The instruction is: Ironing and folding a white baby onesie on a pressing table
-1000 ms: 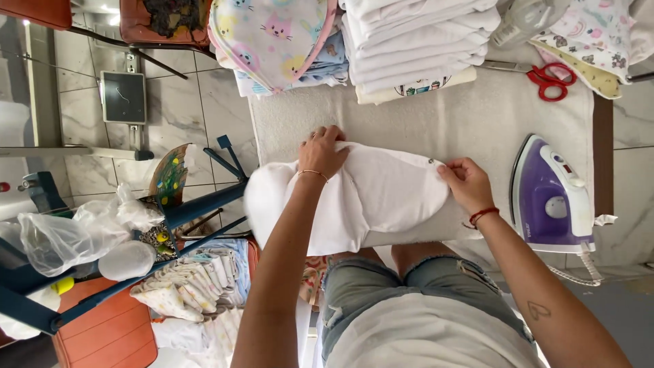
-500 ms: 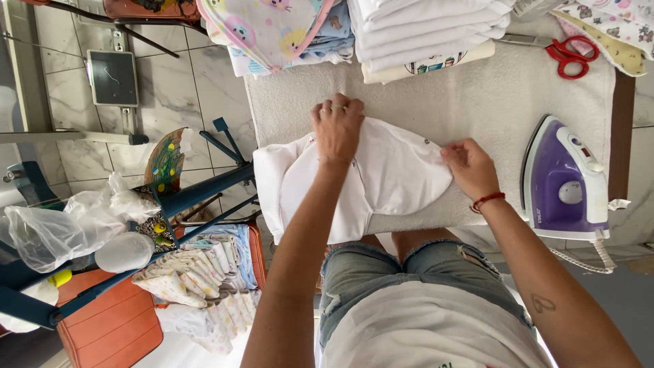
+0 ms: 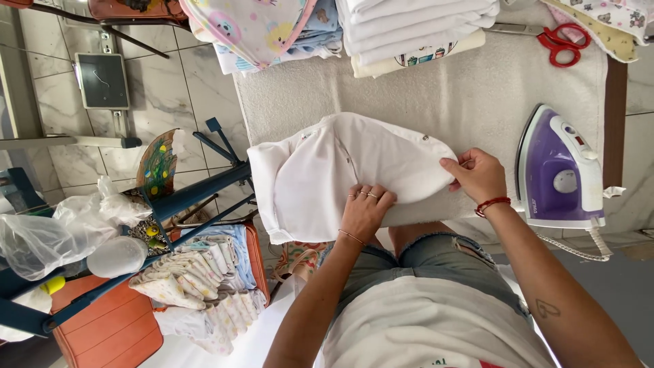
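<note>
Here two hands, left hand [image 3: 366,208] and right hand [image 3: 477,174], press one white garment [image 3: 340,170].

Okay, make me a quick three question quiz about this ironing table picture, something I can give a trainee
1. True or false: the purple iron is lying flat on the white garment.
2. Which hand grips the garment's edge nearest the iron?
A. left hand
B. right hand
C. neither
3. What red tool lies at the far side of the padded table, beside the stack of folded white cloths?

Key
1. False: the iron stands apart from the garment, to its right.
2. B: the right hand pinches that edge, while the left hand presses flat on the near side of the garment.
3. The red-handled scissors.
</note>
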